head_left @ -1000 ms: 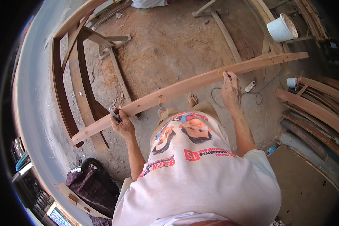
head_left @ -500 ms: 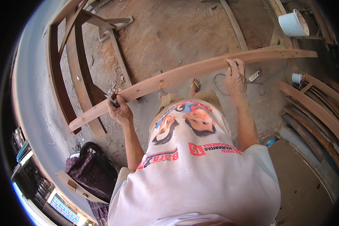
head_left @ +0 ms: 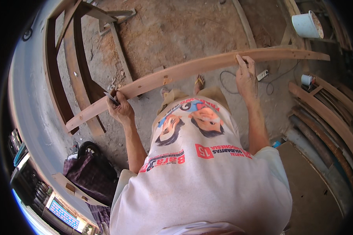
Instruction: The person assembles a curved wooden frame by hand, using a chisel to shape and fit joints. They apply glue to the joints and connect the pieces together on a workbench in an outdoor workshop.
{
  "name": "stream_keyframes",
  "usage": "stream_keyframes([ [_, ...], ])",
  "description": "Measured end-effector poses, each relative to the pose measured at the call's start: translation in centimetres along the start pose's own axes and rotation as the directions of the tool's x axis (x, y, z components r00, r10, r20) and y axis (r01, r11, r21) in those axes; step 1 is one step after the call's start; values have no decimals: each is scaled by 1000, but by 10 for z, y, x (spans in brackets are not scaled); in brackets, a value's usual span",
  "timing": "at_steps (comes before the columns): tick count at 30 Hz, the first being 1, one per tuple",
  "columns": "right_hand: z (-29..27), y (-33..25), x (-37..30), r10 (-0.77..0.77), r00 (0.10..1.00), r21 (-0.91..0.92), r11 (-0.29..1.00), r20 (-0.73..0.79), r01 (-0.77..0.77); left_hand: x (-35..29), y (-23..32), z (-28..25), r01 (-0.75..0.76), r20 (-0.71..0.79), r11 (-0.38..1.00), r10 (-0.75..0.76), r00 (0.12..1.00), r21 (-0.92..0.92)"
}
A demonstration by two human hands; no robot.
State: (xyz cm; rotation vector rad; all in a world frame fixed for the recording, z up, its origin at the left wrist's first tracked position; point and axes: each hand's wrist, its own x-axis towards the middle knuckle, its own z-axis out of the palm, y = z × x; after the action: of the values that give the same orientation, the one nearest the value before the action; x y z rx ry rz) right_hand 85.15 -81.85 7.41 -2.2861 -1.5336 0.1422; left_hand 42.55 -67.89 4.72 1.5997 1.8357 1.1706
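A long reddish-brown wooden plank [head_left: 184, 71] lies crosswise in front of me, its left end lower in the view. Near that left end, my left hand [head_left: 121, 109] is closed around a dark tool [head_left: 112, 98] with a narrow, pale metal blade. The fingers rest against the plank's near edge, and the tool's exact kind is unclear. Toward the right part of the plank, my right hand [head_left: 246, 78] grips the near edge with bent fingers. Its thumb is mostly hidden.
Dark wooden beams [head_left: 75, 66] support the plank's left end. A white bucket [head_left: 305, 26] stands at the far right. On the floor are a power strip [head_left: 262, 75] and its cable. Curved boards [head_left: 325, 105] are stacked at right; a dark checked cloth [head_left: 86, 172] hangs at lower left.
The view has shifted slightly, and the plank's left end and my left hand sit a little farther left and higher. Both hands keep their places on the plank.
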Motion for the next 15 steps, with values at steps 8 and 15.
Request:
stream_keyframes([
  [8,6,1,-15,-96,992,-63,994,-78,91,2,5,6,-28,-1,999,28,1000,32],
  [15,8,-7,4,-41,995,12,999,-90,42,-9,-5,1,31,-42,998,-34,999,-60],
])
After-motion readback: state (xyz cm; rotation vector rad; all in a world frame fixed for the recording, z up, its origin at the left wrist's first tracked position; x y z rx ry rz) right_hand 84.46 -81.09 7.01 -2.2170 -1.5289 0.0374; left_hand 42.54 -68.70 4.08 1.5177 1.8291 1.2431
